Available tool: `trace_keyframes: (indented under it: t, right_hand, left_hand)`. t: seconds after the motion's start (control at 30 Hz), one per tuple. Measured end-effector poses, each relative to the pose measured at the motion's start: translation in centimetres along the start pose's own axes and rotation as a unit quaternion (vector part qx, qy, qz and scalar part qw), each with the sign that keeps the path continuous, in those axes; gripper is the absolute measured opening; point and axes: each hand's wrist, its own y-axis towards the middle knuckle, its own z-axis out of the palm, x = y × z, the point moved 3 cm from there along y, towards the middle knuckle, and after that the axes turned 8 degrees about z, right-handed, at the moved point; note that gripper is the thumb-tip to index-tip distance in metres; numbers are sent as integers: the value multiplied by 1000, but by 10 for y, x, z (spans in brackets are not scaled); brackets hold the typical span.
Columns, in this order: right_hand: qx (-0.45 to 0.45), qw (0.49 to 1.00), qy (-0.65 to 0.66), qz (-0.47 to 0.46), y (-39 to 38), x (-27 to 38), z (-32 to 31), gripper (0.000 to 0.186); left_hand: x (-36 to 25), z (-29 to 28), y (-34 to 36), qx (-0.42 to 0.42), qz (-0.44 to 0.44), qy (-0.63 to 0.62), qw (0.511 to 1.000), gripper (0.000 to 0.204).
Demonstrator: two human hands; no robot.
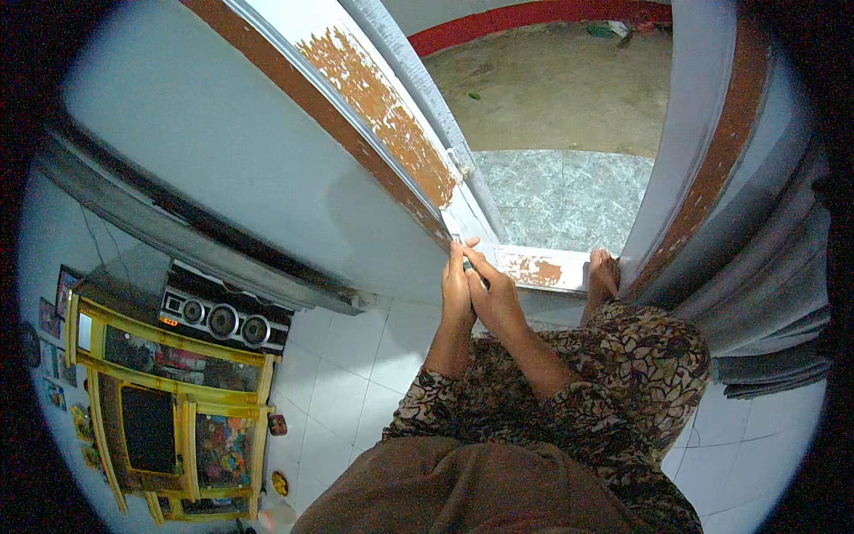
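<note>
Head view: left hand [455,292] and right hand [496,298], fingers curled, together hold a small dark object [467,264], mostly hidden; I judge it light, stiff; best gripped at its covered end. Door frame [534,267] paint looks brittle.

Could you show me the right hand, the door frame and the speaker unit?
Right hand [498,301]: head view, on the back of the hand.
Door frame [391,120]: head view, on the peeled patch of its left side.
Speaker unit [223,321]: head view, on its middle round speaker.

Cool light casts a soft shadow [363,206] on the wall [240,160], fisheye edges bend, and dark corners seem grainy.
</note>
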Motion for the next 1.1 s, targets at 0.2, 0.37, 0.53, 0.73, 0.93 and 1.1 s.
trace_keyframes:
  t: [0.2,0.37,0.53,0.73,0.93,1.1]
  right_hand:
    - [22,999,-26,9,-9,-6,1,40]
    - [20,1000,7,3,-10,-5,6,40]
    - [7,1000,16,-6,-12,-9,10,39]
    - [-37,997,15,-69,-12,-12,17,38]
    - [-20,999,29,-17,-13,-16,21,38]
    - [-29,999,32,-33,-11,-18,21,38]
  left_hand:
    - [8,-7,-3,-2,-5,-21,1000,57]
    - [1,-3,-9,-8,-8,4,1000,57]
    - [-2,-5,-9,14,9,14,1000,57]
    - [-6,-9,-7,33,38,79,996,56]
    - [-5,-10,-6,29,28,58,998,57]
    - [-5,-10,-4,25,34,80,996,57]
